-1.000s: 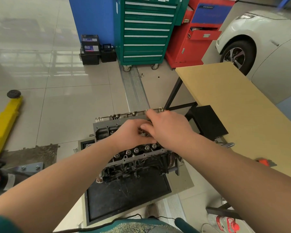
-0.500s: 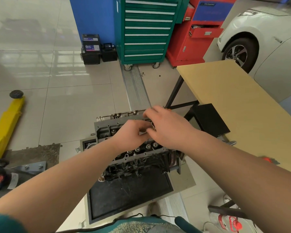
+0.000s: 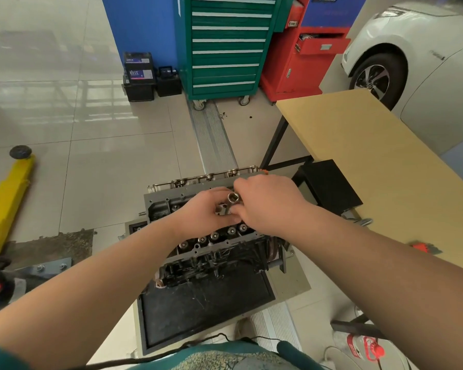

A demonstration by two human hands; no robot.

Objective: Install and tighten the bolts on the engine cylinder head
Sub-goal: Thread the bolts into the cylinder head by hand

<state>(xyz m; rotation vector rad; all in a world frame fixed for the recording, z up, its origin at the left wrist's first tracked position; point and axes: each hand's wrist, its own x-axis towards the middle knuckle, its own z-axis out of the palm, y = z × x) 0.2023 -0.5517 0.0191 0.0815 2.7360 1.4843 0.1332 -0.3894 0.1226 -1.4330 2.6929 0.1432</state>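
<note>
A pale tiled workshop floor (image 3: 96,161) is seen from above, crossed by a ribbed metal strip (image 3: 211,134) that runs from a green drawer cabinet (image 3: 226,46) toward the viewer. A blue panel (image 3: 142,25) and a red tool cabinet (image 3: 305,54) flank the green one, and two black batteries (image 3: 139,76) are set on the floor at the foot of the blue panel. A yellow lift arm (image 3: 8,198) lies at the left edge of the floor, a white car (image 3: 417,49) is parked at the far right, and a tan tabletop (image 3: 372,166) on black legs reaches along the right side. The engine cylinder head (image 3: 211,241) is placed on a black-lined stand tray (image 3: 203,305) in the middle of the floor, just beside the near-left corner of the tabletop. Much of the head's top face is covered by the two hands, so the bolts there cannot be made out; a row of round fittings is visible along its near edge. An orange item (image 3: 422,248) at the tabletop's near edge is too small to be identified. The left hand (image 3: 203,209) is curled round a small metal piece (image 3: 221,209), and the right hand (image 3: 267,204) is closed on a silver socket (image 3: 233,198) whose open end is turned upward; the two pieces are held touching above the head's middle.
</note>
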